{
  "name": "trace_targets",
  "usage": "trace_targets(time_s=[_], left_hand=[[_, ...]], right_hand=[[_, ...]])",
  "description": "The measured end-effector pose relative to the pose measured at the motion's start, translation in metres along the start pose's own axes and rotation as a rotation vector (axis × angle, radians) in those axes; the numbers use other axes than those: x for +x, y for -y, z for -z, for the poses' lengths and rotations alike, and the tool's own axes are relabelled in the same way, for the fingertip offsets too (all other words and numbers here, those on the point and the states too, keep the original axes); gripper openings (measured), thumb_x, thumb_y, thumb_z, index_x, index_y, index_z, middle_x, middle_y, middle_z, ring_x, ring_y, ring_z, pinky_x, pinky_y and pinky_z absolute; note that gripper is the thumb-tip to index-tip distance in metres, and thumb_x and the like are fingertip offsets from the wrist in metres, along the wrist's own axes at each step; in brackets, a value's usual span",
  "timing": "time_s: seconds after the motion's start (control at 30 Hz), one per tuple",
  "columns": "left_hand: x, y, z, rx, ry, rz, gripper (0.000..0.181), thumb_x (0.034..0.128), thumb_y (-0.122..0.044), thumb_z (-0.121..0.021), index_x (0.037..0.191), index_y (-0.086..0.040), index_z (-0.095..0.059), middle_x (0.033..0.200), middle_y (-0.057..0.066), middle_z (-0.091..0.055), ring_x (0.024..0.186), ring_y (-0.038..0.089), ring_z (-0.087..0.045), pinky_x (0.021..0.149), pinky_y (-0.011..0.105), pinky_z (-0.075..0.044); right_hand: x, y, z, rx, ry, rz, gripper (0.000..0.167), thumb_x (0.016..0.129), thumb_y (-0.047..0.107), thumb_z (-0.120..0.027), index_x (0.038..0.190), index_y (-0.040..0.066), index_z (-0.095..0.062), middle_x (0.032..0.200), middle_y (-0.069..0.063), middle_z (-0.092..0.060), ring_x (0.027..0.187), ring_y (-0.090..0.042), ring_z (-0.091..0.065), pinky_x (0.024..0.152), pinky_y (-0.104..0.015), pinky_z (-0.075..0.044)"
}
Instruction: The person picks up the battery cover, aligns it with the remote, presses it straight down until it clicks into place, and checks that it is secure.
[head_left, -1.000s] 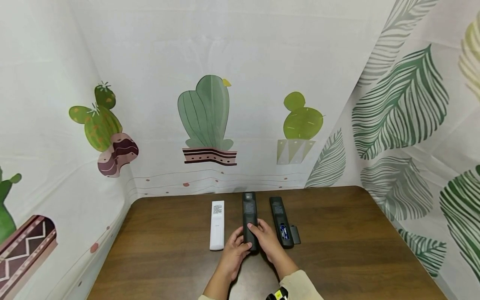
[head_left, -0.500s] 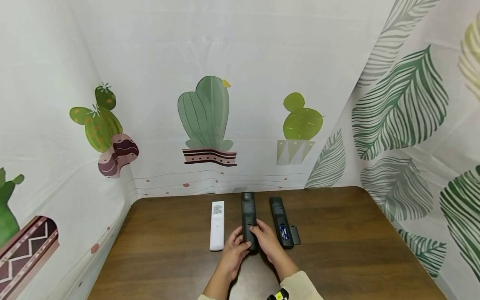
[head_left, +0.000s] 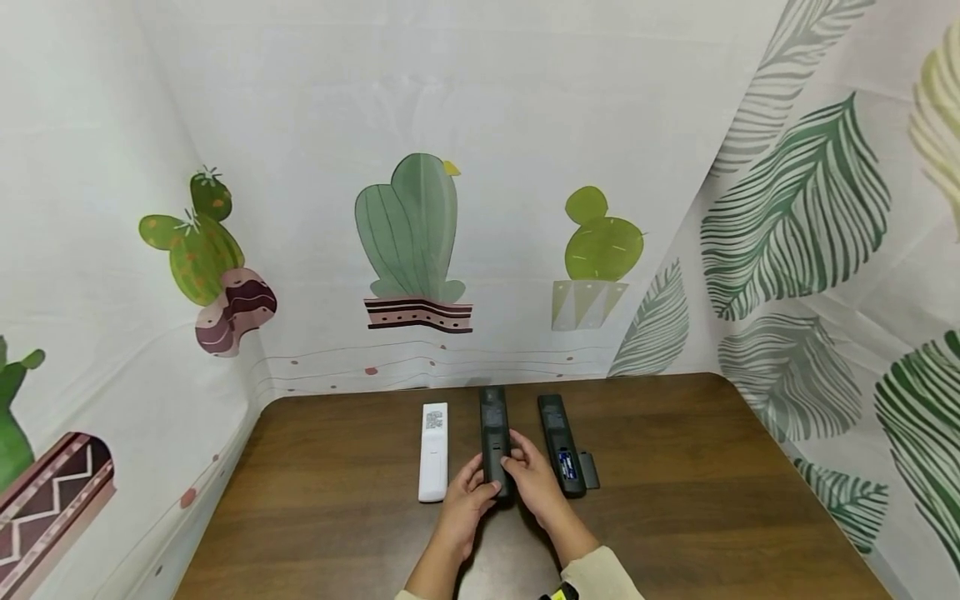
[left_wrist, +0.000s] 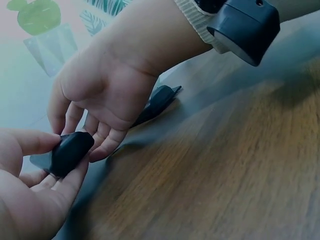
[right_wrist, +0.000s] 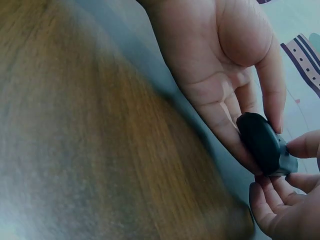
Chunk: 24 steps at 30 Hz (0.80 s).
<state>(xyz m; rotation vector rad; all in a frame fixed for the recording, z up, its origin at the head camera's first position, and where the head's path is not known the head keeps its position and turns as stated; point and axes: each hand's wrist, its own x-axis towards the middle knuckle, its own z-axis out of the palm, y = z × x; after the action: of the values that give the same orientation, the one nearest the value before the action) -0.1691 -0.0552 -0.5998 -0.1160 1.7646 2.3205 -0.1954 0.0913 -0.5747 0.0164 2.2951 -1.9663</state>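
Observation:
Both hands hold a black remote control (head_left: 493, 425) back side up, raised a little off the table, in the head view. My left hand (head_left: 461, 504) grips its near end, thumb on top and fingers underneath. My right hand (head_left: 534, 479) holds its right side, with the thumb on the back near the battery cover. The left wrist view shows the end of the black remote (left_wrist: 72, 152) between left thumb and fingers. From the right wrist, the same remote (right_wrist: 262, 142) appears between both hands; its front face is hidden.
Left of the hands lies a white remote (head_left: 433, 454), back up. To the right, another black remote (head_left: 557, 429) has its battery compartment uncovered, blue batteries (head_left: 567, 465) showing. Its detached cover (head_left: 589, 470) lies beside it. A printed cloth (head_left: 510, 250) borders the wooden table (head_left: 697, 483).
The held remote has shifted slightly left, its far end most. My right thumb has slid a little toward the remote's right edge, exposing a small slot on the back.

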Motion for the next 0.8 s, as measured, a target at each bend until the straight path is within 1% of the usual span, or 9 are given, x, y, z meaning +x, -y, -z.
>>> trace_targets(time_s=[0.1,0.23,0.4,0.57,0.67,0.8], left_hand=[[-0.001,-0.002,-0.001,0.045,-0.013,-0.009,0.072,0.0927,-0.009,-0.064,0.155,0.004,-0.03,0.144,0.026,-0.053,0.116,0.022,-0.062,0.09,0.032,-0.052],[-0.002,-0.005,-0.004,0.084,-0.035,-0.026,0.07,0.0923,-0.008,-0.064,0.153,0.007,-0.033,0.145,0.026,-0.052,0.119,0.024,-0.062,0.089,0.03,-0.052],[-0.004,-0.01,-0.007,0.113,-0.043,-0.052,0.069,0.0922,-0.008,-0.064,0.152,0.009,-0.034,0.146,0.027,-0.05,0.129,0.031,-0.059,0.096,0.028,-0.052],[-0.004,-0.011,-0.007,0.16,-0.057,-0.056,0.069,0.092,-0.008,-0.065,0.151,0.01,-0.035,0.145,0.029,-0.05,0.13,0.035,-0.058,0.099,0.033,-0.053],[-0.004,-0.012,-0.007,0.177,-0.065,-0.069,0.068,0.0919,-0.007,-0.065,0.15,0.012,-0.036,0.146,0.031,-0.046,0.13,0.039,-0.057,0.098,0.035,-0.054],[-0.004,-0.012,-0.009,0.189,-0.081,-0.082,0.066,0.0919,-0.007,-0.065,0.148,0.013,-0.037,0.146,0.032,-0.039,0.132,0.043,-0.054,0.099,0.037,-0.054]], right_hand=[[0.001,-0.002,0.0,0.005,0.002,-0.001,0.057,0.098,0.014,-0.059,0.152,0.005,-0.042,0.122,-0.021,-0.065,0.106,-0.028,-0.063,0.088,-0.034,-0.049],[0.001,-0.003,0.0,0.017,0.004,-0.005,0.056,0.099,0.015,-0.059,0.152,0.005,-0.042,0.124,-0.022,-0.065,0.107,-0.028,-0.064,0.089,-0.034,-0.05],[0.002,-0.004,0.0,0.02,0.0,-0.011,0.057,0.099,0.018,-0.06,0.151,0.005,-0.043,0.123,-0.021,-0.065,0.107,-0.027,-0.065,0.09,-0.033,-0.05],[0.003,-0.006,0.0,0.023,0.008,-0.001,0.057,0.099,0.018,-0.059,0.151,0.002,-0.042,0.122,-0.023,-0.065,0.106,-0.027,-0.066,0.089,-0.032,-0.05],[0.004,-0.006,-0.001,0.029,0.006,0.0,0.056,0.1,0.018,-0.059,0.151,0.001,-0.042,0.122,-0.025,-0.065,0.105,-0.027,-0.066,0.087,-0.03,-0.052],[0.002,-0.002,-0.002,0.027,-0.001,-0.005,0.056,0.1,0.015,-0.058,0.15,-0.003,-0.041,0.121,-0.027,-0.065,0.105,-0.031,-0.066,0.086,-0.036,-0.055]])
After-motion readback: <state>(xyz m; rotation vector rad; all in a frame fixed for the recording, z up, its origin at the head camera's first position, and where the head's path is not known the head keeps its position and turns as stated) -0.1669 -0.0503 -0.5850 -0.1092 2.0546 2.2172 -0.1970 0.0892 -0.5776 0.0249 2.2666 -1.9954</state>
